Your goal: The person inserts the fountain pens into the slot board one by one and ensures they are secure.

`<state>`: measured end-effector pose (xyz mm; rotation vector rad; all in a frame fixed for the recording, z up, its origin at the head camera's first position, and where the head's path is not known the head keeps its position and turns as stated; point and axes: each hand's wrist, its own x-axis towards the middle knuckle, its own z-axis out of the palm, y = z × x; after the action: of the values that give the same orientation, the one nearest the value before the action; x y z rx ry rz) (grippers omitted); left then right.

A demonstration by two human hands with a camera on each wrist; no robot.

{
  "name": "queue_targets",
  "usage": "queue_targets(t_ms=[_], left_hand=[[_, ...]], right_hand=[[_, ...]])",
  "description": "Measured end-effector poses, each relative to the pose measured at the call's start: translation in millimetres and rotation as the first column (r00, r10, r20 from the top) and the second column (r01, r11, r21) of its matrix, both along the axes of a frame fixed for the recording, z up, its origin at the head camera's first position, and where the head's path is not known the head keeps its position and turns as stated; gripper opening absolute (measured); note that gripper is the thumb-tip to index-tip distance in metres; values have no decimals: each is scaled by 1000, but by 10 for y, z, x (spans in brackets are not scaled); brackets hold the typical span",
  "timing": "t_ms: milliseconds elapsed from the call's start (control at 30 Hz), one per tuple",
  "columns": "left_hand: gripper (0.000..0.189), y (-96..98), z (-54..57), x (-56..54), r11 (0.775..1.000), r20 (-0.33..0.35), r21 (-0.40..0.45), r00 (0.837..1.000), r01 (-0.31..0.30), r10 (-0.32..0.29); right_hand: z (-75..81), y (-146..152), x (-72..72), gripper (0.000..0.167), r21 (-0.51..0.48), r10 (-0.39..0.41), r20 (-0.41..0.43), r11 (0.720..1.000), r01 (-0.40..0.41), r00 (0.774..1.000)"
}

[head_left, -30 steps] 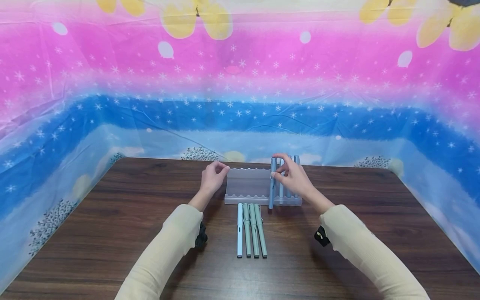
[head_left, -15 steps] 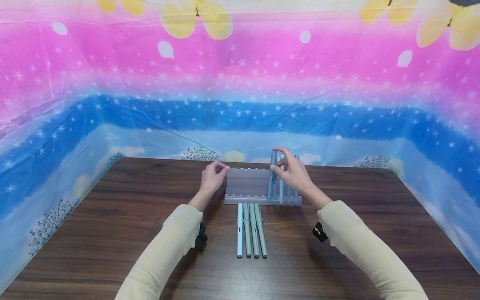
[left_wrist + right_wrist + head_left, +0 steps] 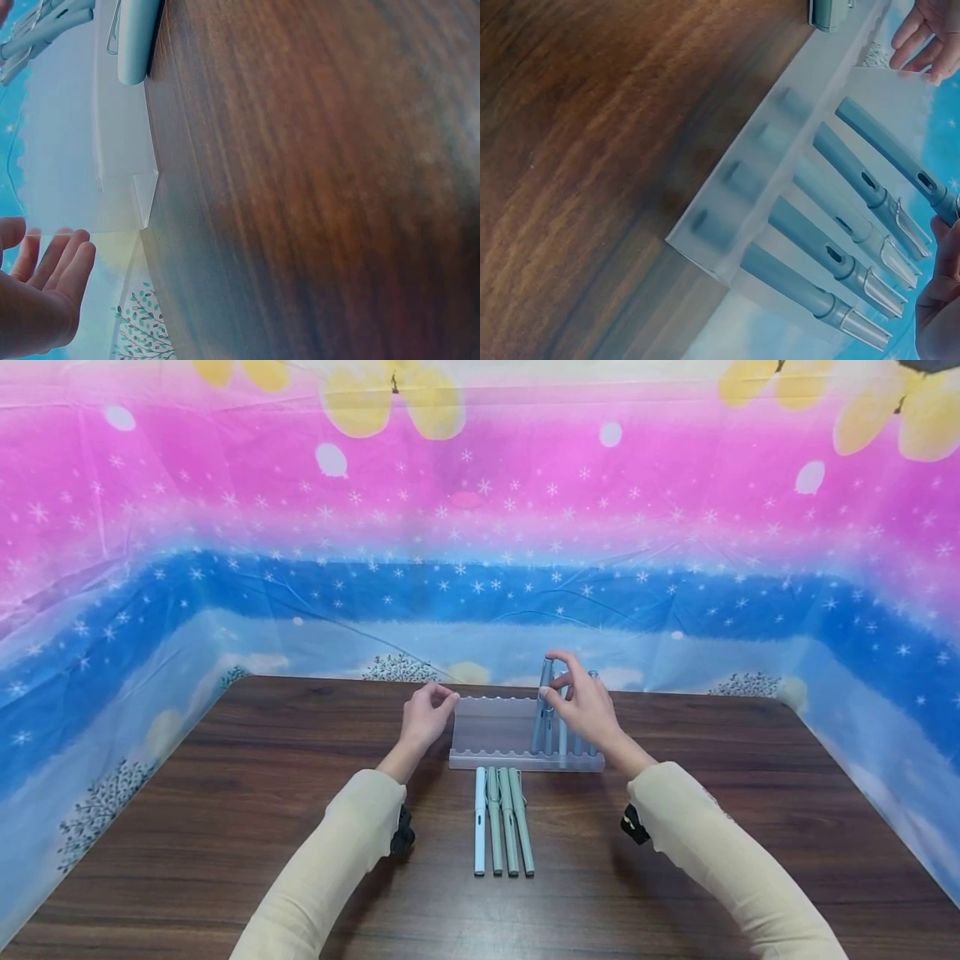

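Note:
A frosted, clear plastic pen rack (image 3: 495,725) with notched edges stands on the table. My left hand (image 3: 427,713) pinches the rack's upper left corner between thumb and fingers, as the left wrist view also shows. With thumb and fingertips, my right hand (image 3: 587,700) holds a blue-grey capped pen (image 3: 889,146), cap end up. Its lower end is just above the front ledge in the right wrist view, beside the pens that lean in the rack. Several blue pens (image 3: 810,236) fill the slots at the rack's right end, clips outward.
In front of the rack, a pale blue pen (image 3: 480,822) and three green pens (image 3: 512,822) lie side by side on the dark wooden table (image 3: 300,735). A patterned cloth (image 3: 480,585) hangs around the back and sides of the table.
My right hand has lifted the pen from in front of the rack and carried it back over the ledge, tilting it slightly. My left hand has stayed at the corner.

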<state>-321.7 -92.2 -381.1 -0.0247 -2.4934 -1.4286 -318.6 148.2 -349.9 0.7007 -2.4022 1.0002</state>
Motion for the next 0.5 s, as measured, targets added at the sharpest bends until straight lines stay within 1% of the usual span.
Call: queue_targets(t_ms=[133,233,333,500], left_hand=[[20,1,1,5,1000,0,0,1000,-1,1],[20,1,-1,5,1000,-1,3,1000,0,0],[20,2,4,10,1000,1,8,1000,2,-2],[20,4,5,14,1000,0,14,1000,7,-7]], right_hand=[[-49,-1,-9,46,-1,-10,-28,1000,10,1000],[-97,0,-13,46,7,-18,-34,1000,19,999],[-135,-3,-7,47,10,-23,-23,1000,24,999],[-161,-13,9,47,11,-22,17,1000,22,1000]])
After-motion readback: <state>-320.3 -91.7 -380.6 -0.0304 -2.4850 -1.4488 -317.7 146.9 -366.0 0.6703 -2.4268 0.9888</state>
